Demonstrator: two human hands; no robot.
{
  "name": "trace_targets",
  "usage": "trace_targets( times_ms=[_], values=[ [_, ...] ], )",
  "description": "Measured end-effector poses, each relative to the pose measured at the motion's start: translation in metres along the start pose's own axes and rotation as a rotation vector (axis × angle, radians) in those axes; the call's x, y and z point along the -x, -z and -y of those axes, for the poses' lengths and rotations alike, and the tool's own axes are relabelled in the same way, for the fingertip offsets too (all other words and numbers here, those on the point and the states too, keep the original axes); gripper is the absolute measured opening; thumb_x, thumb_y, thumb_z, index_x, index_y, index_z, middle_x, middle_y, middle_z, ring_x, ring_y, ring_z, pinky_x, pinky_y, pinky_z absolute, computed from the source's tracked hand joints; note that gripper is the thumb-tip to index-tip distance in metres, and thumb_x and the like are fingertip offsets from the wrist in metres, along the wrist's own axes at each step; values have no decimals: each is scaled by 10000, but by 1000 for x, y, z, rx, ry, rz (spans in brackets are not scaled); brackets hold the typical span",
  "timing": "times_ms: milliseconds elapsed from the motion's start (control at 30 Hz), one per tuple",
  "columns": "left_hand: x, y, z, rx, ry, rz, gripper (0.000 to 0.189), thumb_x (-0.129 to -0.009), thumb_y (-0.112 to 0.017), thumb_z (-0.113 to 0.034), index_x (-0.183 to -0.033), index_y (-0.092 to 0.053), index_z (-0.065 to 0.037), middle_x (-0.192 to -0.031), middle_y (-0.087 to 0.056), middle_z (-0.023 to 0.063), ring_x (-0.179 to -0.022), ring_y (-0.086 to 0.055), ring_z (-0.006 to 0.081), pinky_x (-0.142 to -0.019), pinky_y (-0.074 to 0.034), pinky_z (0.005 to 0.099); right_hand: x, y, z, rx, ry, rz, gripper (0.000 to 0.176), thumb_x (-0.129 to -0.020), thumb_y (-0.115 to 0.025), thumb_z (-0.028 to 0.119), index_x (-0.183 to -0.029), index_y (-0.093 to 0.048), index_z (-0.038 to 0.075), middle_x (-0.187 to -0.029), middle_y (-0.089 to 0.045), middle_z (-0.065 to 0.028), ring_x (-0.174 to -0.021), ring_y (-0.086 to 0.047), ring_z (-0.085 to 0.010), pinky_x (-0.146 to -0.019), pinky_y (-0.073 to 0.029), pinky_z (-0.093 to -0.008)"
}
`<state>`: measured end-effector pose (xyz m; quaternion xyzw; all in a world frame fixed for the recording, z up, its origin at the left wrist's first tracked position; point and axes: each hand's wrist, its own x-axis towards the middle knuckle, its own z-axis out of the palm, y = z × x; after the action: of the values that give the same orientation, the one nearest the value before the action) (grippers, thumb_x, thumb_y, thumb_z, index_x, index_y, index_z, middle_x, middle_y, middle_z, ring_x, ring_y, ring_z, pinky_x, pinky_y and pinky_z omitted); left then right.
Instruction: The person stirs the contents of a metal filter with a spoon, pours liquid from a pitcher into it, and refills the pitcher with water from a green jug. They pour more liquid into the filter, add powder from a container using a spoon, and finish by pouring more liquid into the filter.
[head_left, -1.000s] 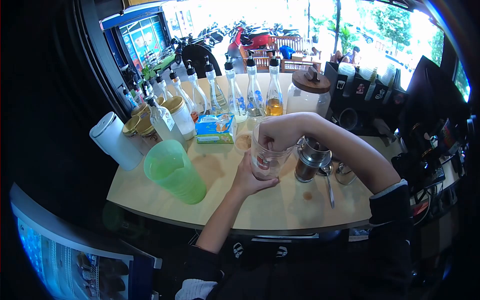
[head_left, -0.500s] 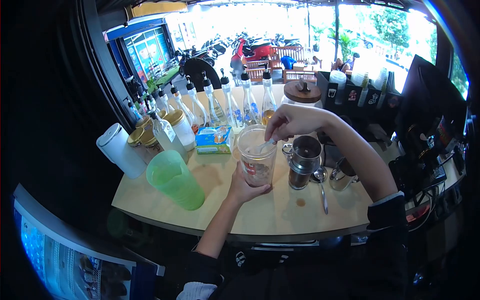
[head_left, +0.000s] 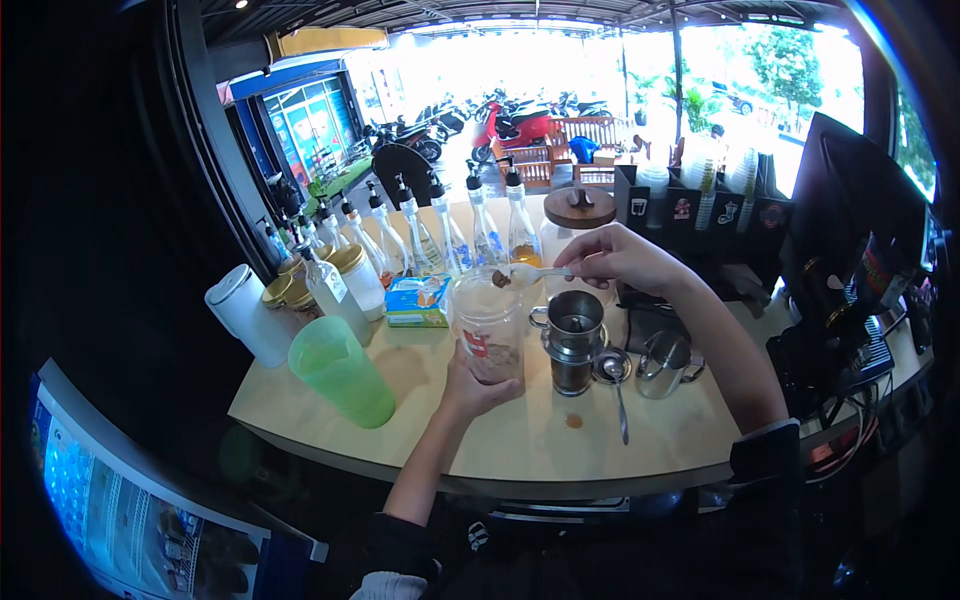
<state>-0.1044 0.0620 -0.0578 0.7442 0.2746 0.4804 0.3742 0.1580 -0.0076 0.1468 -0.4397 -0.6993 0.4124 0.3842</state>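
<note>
My left hand is wrapped round the lower part of a clear plastic jar with a red and white label, holding it above the counter. Something pale brown lies in the jar's bottom. Between the fingertips of my right hand is the handle of a pale plastic spoon. The spoon lies nearly level across the jar's mouth, with a small brown lump at its tip. To the right of the jar stands a metal coffee dripper on a glass.
A green pitcher stands front left on the counter. Pump bottles line the back, behind a blue tissue pack. A metal spoon and a glass mug lie right of the dripper. A wooden-lidded jar stands behind.
My right hand has risen and moved right, lifting the spoon from inside the jar to its rim, with the brown lump now showing. My left hand still holds the jar.
</note>
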Motion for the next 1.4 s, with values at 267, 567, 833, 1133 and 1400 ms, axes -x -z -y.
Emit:
trace_targets(
  times_ms=[267,567,833,1133,1400],
  values=[
    [-7,-10,-3,76,50,-100,974,-498,-892,-231,-1294,-387,17,-1221,-551,132,-1150,-545,239,-1002,-431,361,55,18,-14,139,-72,-234,197,-882,-583,33,-1062,-646,-17,-765,-552,39,-589,-460,2,-511,-365,-161],
    [-8,-9,3,62,56,-88,914,-519,-896,-172,-1280,-424,12,-1215,-577,127,-1139,-568,232,-988,-452,362,83,7,-46,276,-65,-335,182,-913,-561,15,-1071,-643,-26,-885,-639,-12,-737,-524,-25,-672,-457,-216],
    [-7,-7,14,-4,44,-64,916,-536,-877,-167,-1295,-386,-23,-1188,-605,127,-1097,-604,237,-957,-482,360,85,3,-44,415,80,-369,210,-889,-551,-10,-1076,-645,-4,-942,-641,-107,-835,-594,-146,-748,-482,-292],
    [-6,-8,6,54,38,-73,866,-539,-882,-137,-1265,-427,-17,-1160,-617,110,-1083,-605,219,-951,-482,359,85,0,-40,537,149,-363,234,-862,-558,-19,-1074,-652,15,-881,-617,-110,-730,-551,-179,-703,-464,-303],
    [-5,-7,-12,59,125,-70,983,-505,-906,-168,-1310,-376,22,-1248,-541,136,-1170,-537,242,-1000,-440,367,89,-5,-40,551,167,-294,235,-865,-553,-18,-1078,-644,22,-877,-601,-123,-726,-565,-209,-684,-466,-328]
  ],
)
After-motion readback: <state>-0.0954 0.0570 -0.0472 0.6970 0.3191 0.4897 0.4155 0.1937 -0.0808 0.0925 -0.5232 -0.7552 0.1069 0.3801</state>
